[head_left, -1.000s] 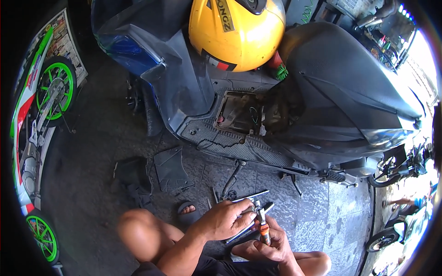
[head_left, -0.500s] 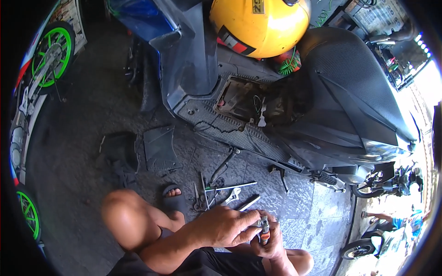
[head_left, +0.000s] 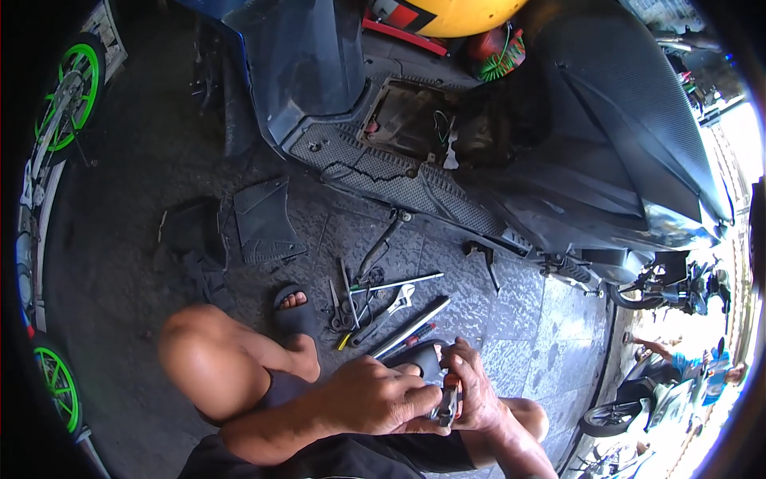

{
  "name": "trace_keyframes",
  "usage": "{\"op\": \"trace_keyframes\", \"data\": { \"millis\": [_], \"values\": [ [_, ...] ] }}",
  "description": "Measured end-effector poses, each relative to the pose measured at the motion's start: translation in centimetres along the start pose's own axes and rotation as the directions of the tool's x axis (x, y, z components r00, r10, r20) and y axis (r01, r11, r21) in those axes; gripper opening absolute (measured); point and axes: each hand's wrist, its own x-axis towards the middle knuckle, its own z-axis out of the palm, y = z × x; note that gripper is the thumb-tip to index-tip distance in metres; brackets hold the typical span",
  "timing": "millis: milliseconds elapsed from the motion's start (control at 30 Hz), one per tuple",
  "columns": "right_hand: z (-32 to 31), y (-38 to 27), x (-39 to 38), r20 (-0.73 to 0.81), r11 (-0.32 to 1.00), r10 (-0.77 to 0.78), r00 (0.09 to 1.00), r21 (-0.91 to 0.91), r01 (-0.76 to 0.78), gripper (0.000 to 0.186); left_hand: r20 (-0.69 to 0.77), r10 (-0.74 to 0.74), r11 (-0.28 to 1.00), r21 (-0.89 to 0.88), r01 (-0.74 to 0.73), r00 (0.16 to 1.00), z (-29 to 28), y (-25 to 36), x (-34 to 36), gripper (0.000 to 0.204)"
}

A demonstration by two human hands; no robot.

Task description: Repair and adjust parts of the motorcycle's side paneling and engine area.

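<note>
My left hand [head_left: 383,399] is closed over a small silver metal piece, partly hidden by the fingers. My right hand [head_left: 477,395] wraps round an orange-handled metal tool [head_left: 452,387], its metal end down by my left fingertips; I cannot make out its exact kind. Just beyond both hands, several tools lie on the tiles: scissors [head_left: 343,318], an adjustable wrench [head_left: 392,303], a long silver bar [head_left: 413,323] and thin rods. Farther up stands a dark scooter [head_left: 606,152], the panel off its floorboard opening [head_left: 407,120].
Removed black panels [head_left: 262,219] lie left of the tools. A green-wheeled motorbike [head_left: 68,96] stands at the far left. A yellow helmet [head_left: 443,16] is behind the scooter. A person in blue [head_left: 686,359] and parked motorbikes [head_left: 654,411] are at the right. My sandalled feet flank the tools.
The orange-handled tool has turned over, its handle now pointing away from me and metal end lower. Both hands have closed around it. The view has tilted, so the scooter appears higher.
</note>
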Motion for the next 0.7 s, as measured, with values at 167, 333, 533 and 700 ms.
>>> {"op": "trace_keyframes", "data": {
  "millis": [167,333,533,700],
  "values": [
    [-0.1,0.2,-1.1,0.093,0.997,0.064,0.994,0.034,-0.067,0.098,-0.005,-0.036,0.999,0.007,0.036,0.999,0.6,0.2,-0.5,0.037],
    [0.0,0.2,-1.7,0.150,0.994,0.106,0.983,0.017,-0.110,0.084,-0.013,-0.037,0.998,-0.044,0.036,0.999,1.3,0.0,-0.8,0.035],
    [-0.2,-0.2,-1.9,0.196,0.983,0.174,0.965,0.016,-0.181,0.077,-0.025,-0.049,0.996,-0.078,0.047,0.999,1.8,-0.1,-1.0,0.035],
    [-0.1,-0.4,-1.9,0.208,0.976,0.209,0.956,0.012,-0.216,0.073,-0.083,-0.036,0.994,-0.102,0.028,0.996,2.3,-0.4,-0.6,0.044]
  ]
}}
